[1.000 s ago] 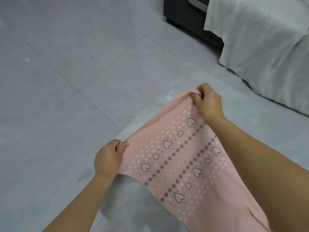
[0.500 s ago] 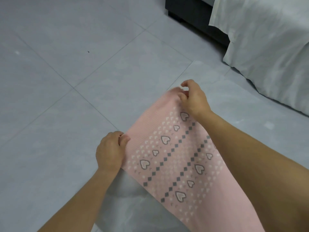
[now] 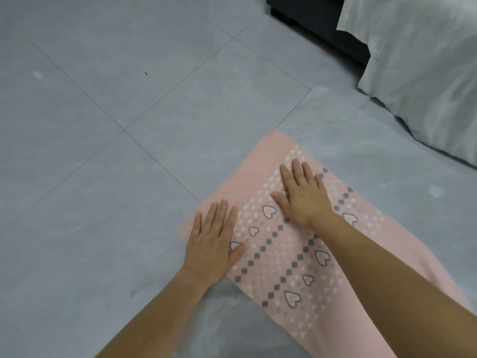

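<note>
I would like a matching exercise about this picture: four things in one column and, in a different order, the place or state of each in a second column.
Things:
1. left hand
2. right hand
3. pink garment
4. white bedding

Places or states:
A. in the top right corner of the picture
B. lies spread under both hands
C. flat on the heart pattern, farther from the person
D. flat on the garment's left corner, nearer the person

Pairs: 1-D, 2-C, 3-B, 4-A

pink heart-patterned knitted garment [image 3: 284, 254]: near end cut off at bottom edge | right side hidden under right forearm [image 3: 387, 275] | white crumpled bedding [image 3: 426, 60], black bed base [image 3: 317, 19]: cropped top-right
</note>
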Tool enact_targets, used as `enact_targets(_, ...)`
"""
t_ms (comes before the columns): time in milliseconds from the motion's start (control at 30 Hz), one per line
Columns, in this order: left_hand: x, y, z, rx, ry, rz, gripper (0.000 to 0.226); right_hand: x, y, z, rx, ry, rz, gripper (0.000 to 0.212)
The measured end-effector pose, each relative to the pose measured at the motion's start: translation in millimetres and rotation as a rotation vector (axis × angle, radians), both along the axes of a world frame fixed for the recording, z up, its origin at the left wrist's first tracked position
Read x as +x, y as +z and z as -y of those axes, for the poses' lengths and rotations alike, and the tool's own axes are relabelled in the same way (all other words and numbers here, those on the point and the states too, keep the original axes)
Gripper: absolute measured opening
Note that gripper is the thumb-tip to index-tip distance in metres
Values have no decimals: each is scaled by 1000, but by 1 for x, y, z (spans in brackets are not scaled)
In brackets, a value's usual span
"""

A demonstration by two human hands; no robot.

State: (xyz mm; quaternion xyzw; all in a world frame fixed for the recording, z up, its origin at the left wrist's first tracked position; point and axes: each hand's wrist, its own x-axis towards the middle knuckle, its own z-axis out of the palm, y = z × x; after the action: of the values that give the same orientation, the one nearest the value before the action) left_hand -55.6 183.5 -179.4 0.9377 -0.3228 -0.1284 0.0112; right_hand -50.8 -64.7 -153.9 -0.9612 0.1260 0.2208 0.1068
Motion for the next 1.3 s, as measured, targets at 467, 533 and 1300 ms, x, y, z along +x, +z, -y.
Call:
enact_targets(467, -39, 37, 46, 56, -137, -132, 74, -187, 11, 9, -62, -62, -113, 59)
enact_targets(533, -58, 42, 61, 75, -206, -149, 72, -220, 18, 17, -65, -121, -169, 58)
enact_targets(1300, -416, 98, 306, 1, -652, -215, 70, -632, 84, 138, 185, -1012, 5, 124)
